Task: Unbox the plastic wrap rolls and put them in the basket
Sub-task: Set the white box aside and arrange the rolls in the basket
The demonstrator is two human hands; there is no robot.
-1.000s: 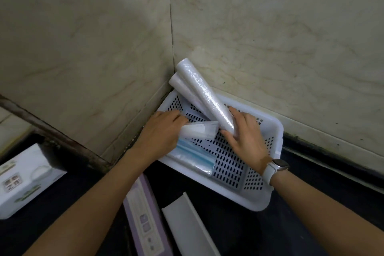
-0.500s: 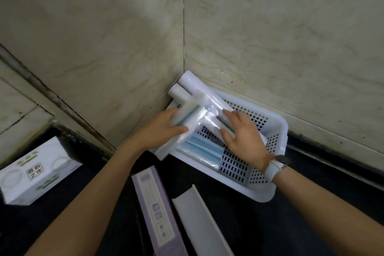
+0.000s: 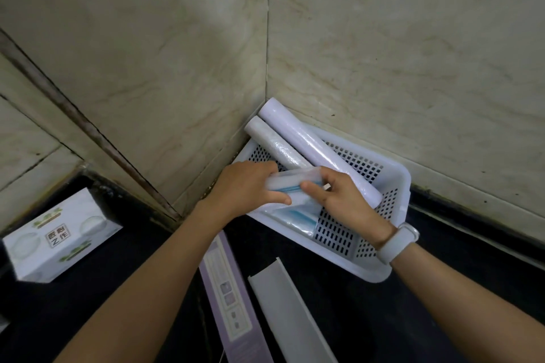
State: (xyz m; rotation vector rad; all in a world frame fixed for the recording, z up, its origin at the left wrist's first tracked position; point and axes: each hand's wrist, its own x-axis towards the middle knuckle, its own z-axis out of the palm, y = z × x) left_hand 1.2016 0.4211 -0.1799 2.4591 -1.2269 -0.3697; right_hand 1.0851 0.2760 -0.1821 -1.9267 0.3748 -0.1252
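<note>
A white perforated basket (image 3: 392,186) is sitting on the dark worktop (image 3: 368,318), pushed into the corner where two marbled wall panels are meeting. Two long plastic wrap rolls (image 3: 298,132) are lying side by side inside it, their far ends leaning up over the basket's rim against the corner.

Both hands are meeting over the basket's near-left part, sharing a shorter roll with a blue stripe (image 3: 290,184). The left hand (image 3: 244,188) is curling its fingers (image 3: 275,200) around that roll's left end, thumb underneath. The right hand (image 3: 345,197) is gripping the other end with its fingers folded over it, a white wristband (image 3: 396,242) showing on the wrist. Just below the held roll, another blue-striped package (image 3: 298,221) is lying on the basket floor; it is blurred, perhaps a flat pack of bags.

On the worktop near the forearms, a purple carton (image 3: 230,295) and a white carton (image 3: 292,312) are lying side by side. A white printed box (image 3: 59,236) is standing well apart, at the left.
</note>
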